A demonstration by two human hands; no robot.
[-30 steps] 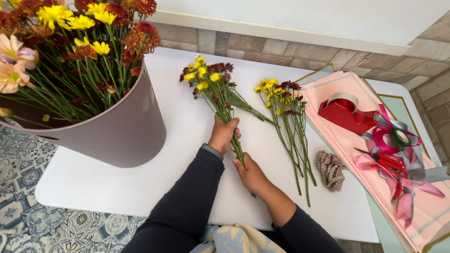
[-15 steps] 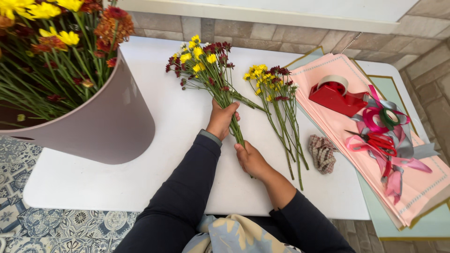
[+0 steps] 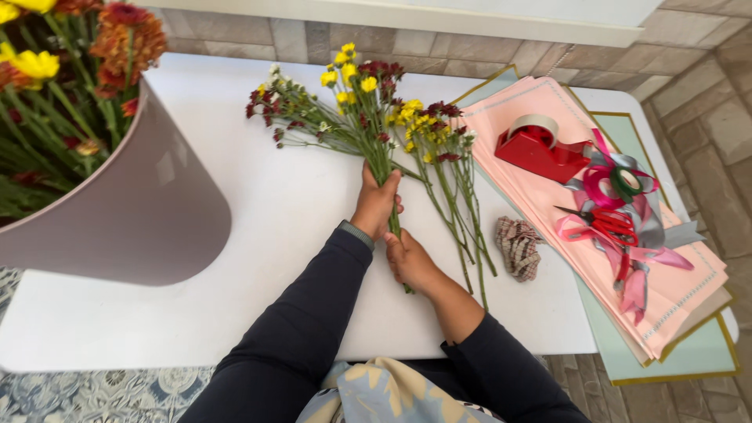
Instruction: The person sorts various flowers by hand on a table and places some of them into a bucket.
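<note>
My left hand (image 3: pixel 377 201) grips the stems of a small bunch of yellow and dark red flowers (image 3: pixel 345 110) lying on the white table (image 3: pixel 258 211). Just below it, my right hand (image 3: pixel 410 259) holds the lower ends of the same stems. A second loose bunch of flowers (image 3: pixel 439 149) lies right beside it, stems pointing toward me, untouched by either hand.
A large mauve bucket (image 3: pixel 133 211) full of flowers stands at the left. At the right lie pink wrapping sheets (image 3: pixel 674 290), a red tape dispenser (image 3: pixel 540 149), red scissors (image 3: pixel 607 223) and ribbons (image 3: pixel 619 184). A checked cloth scrap (image 3: pixel 518 247) lies near the stems.
The view has shifted, so the bucket sits further left. My hands stay on the stems, with the bunch held more upright on the table.
</note>
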